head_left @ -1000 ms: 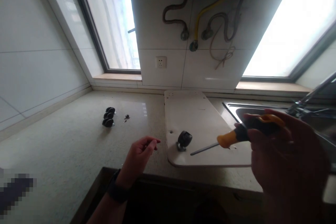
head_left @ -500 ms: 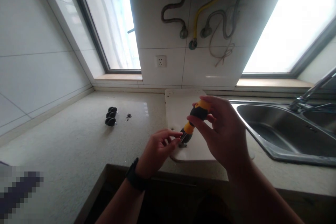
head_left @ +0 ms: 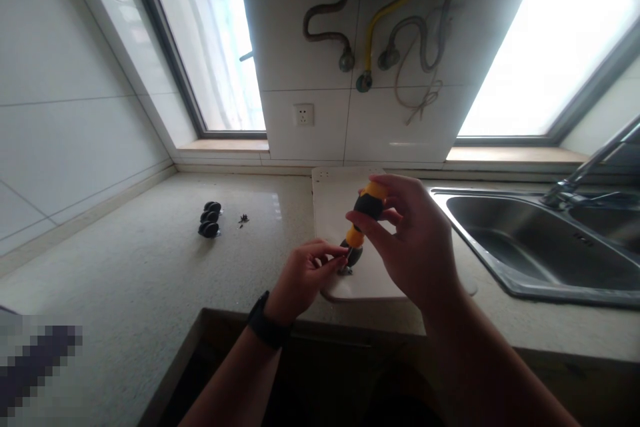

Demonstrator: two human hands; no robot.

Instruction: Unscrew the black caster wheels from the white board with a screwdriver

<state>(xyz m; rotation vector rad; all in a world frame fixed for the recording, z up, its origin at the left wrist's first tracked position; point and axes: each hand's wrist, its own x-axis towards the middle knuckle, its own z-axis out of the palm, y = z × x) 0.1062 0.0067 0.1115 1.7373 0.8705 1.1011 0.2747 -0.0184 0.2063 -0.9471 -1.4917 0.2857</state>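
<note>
My right hand [head_left: 417, 233] grips the yellow-and-black handle of a screwdriver [head_left: 371, 205], which tilts down to the left. At its lower end, my left hand [head_left: 307, 273] pinches with thumb and forefinger around the thin metal shaft. Just behind the shaft is a black caster wheel [head_left: 356, 256], with its metal plate [head_left: 346, 271] on a white board [head_left: 370, 287]. Fingers and screwdriver partly cover the wheel, and the screwdriver's tip is hard to make out.
Several black caster wheels [head_left: 209, 219] stand in a row on the left of the speckled countertop [head_left: 150, 247]. Beside them lies a small pile of dark screws [head_left: 243, 219]. A steel sink [head_left: 500, 240] with a faucet [head_left: 563, 192] is at the right. Pipes [head_left: 367, 40] hang on the tiled wall.
My right hand and the screwdriver handle have shifted a little left. My left fingers stay pinched at the shaft. The whole view has moved slightly.
</note>
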